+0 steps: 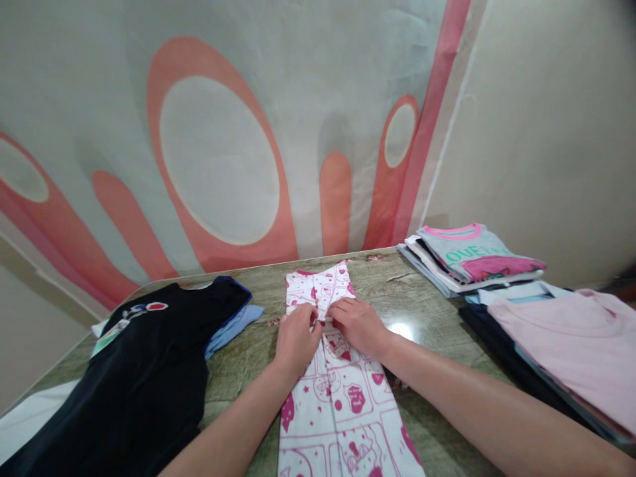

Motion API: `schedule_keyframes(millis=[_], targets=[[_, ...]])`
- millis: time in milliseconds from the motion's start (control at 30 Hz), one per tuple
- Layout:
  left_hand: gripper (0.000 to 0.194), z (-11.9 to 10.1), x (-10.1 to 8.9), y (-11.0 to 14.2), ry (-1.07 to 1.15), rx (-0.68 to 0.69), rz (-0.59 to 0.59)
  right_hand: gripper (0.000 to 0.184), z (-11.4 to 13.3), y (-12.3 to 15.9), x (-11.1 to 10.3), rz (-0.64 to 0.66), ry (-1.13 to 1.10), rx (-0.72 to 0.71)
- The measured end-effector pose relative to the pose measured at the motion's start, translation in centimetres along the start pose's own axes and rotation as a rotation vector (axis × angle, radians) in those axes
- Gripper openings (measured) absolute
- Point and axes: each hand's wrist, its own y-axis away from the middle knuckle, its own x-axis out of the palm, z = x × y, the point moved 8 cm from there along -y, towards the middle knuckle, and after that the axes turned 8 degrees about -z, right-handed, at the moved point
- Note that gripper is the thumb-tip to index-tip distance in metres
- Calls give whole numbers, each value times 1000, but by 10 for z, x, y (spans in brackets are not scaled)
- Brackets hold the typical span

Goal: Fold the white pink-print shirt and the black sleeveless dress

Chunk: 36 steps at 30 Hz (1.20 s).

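A white garment [342, 404] with a magenta cartoon print lies before me, its sides folded inward into a long strip that runs off the bottom of the view. Its edges meet along a line down the middle. My left hand [297, 338] is closed on the cloth near that line, thumb and fingers pinching it. Across from it, my right hand [360, 326] grips the cloth with bent fingers, its fingertips partly hidden. Beyond both hands the far end of the garment lies on the table, with a bit of magenta edging showing.
On the left, a black T-shirt [149, 371] lies over light blue cloth [233, 329]. Folded clothes [477, 255] are stacked at the back right; a second pile, topped by a pink shirt [576, 338], stands nearer. A patterned wall covering [308, 99] rises behind the wood-look table [238, 391].
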Motion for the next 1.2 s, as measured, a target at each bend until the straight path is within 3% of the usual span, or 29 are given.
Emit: schedule_keyframes(millis=[267,433,600,700,833,1000,1200], targets=[[12,-19,-6,2,-84,186,59,15,-4,-1,-6,-57,1,27],[15,-24,-4,4,-188,219,99,21,-4,-1,-5,-42,-42,21],[17,-21,-6,4,-171,210,64,25,-2,0,-5,-68,-136,8],[23,-15,-6,0,-125,167,30,30,-22,0,-8,-144,-194,128],[22,-7,-2,-6,-52,103,15,30,-70,-11,-14,-207,-161,327],[22,4,1,-9,53,19,1,22,-111,-47,-6,-91,46,412],[17,1,2,-9,52,52,-12,7,-124,-64,20,-11,127,467]])
